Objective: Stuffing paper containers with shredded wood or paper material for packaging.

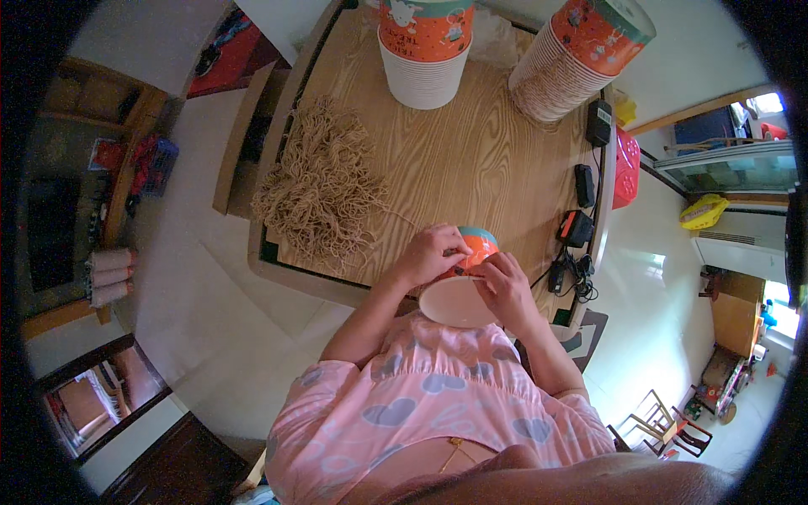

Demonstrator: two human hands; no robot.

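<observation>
A paper bucket (457, 305) lies tilted at the table's near edge, its white mouth toward me and its orange and teal printed side facing away. My left hand (433, 252) is at the bucket's left side, thumb and fingers pinched together; what they hold is too small to make out. My right hand (507, 290) is closed on the rim at the right. To the left lies a loose heap of tan twine (324, 185), and one strand runs from it toward my left hand. Farther off stand a nested stack of matching buckets (425, 71) and a second, leaning stack (564, 71) with twine along its side.
Along the right edge of the wood-grain table (454, 160) lie a black power adapter (598, 124), a small black device (584, 185), an orange and black device (576, 227) and tangled cables (576, 278). A red container (625, 168) stands beyond that edge. Clear plastic (497, 42) lies between the stacks.
</observation>
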